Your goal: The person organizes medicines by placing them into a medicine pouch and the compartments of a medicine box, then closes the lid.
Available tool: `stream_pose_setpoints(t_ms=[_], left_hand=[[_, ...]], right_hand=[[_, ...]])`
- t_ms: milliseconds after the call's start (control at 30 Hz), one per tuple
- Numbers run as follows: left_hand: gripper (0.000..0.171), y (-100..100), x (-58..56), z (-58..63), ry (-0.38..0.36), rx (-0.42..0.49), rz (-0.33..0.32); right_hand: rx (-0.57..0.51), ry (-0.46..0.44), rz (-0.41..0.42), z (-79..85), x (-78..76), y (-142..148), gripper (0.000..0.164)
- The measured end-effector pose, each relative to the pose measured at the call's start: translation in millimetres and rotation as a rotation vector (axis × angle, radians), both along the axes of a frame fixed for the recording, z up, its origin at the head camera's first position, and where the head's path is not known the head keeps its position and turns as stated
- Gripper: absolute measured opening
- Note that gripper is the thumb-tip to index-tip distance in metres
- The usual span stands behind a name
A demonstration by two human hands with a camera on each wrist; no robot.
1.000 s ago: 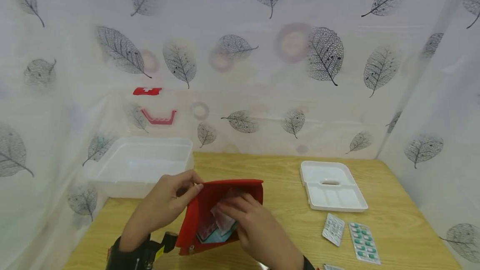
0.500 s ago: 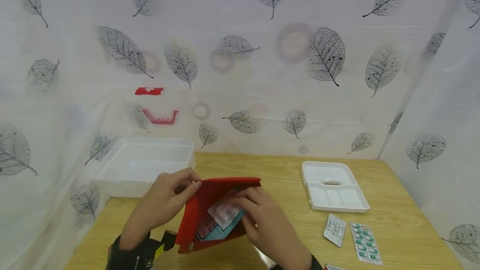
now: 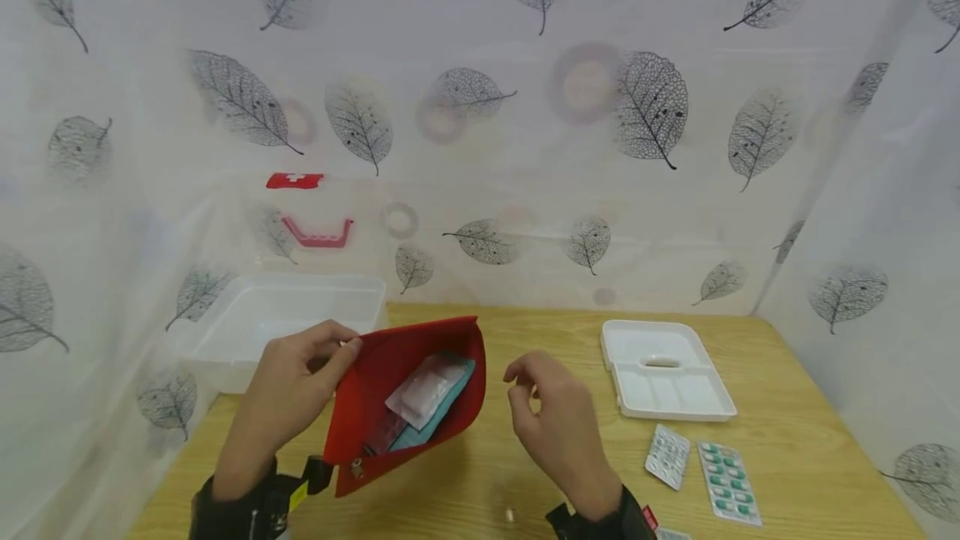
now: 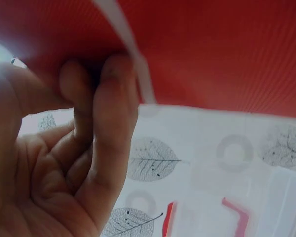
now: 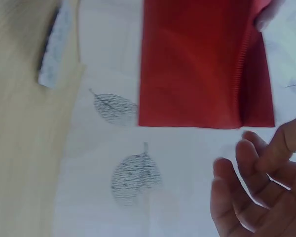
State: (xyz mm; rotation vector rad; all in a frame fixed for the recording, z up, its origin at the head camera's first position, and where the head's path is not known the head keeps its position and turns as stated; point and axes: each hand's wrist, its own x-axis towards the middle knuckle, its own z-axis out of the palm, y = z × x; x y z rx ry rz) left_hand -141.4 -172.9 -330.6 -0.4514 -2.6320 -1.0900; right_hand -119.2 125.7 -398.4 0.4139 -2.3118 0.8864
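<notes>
A red zip pouch (image 3: pixel 371 394) hangs tilted over the table, its mouth open toward me. My left hand (image 3: pixel 288 390) pinches its upper left edge between thumb and fingers; in the left wrist view the fingers of that hand (image 4: pixel 106 133) press against the red fabric. Inside lie a clear packet (image 3: pixel 431 386) on top, a light-blue packet (image 3: pixel 415 437) under it, and a darker clear one (image 3: pixel 386 432) at the lower left. My right hand (image 3: pixel 557 419) is off to the right of the pouch, fingers loosely curled around nothing. The right wrist view shows the pouch's zip edge (image 5: pixel 239 74) near its fingertips.
A white tray (image 3: pixel 671 390) with compartments stands at the right. In front of it lie a silver blister pack (image 3: pixel 667 457) and one with green-white capsules (image 3: pixel 729 483). A white box (image 3: pixel 247 377) stands back left, with a red handle (image 3: pixel 321 236) behind it.
My right hand has come out of the pouch and moved right, empty. The packets stay inside. My left hand has shifted the pouch left and slightly up.
</notes>
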Motion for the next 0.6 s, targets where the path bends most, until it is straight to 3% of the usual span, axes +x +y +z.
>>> stream_pose_setpoints(t_ms=[167, 367, 467, 600], left_hand=[[0.016, -7.2, 1.8, 4.2, -0.007, 0.019, 0.112], [0.02, -13.3, 1.3, 6.3, 0.0, 0.046, 0.151], [0.019, -14.9, 1.7, 6.7, 0.002, 0.057, 0.152], [0.019, -15.6, 3.0, 7.3, -0.014, 0.071, 0.151]], right_hand=[[0.098, -0.178, 0.019, -21.2, -11.0, -5.5, 0.021], [0.187, -0.279, 0.116, -44.9, -23.2, -17.1, 0.02], [0.211, -0.312, 0.17, -56.7, -33.0, -24.4, 0.022], [0.284, -0.259, 0.204, -81.1, -45.5, -36.7, 0.023]])
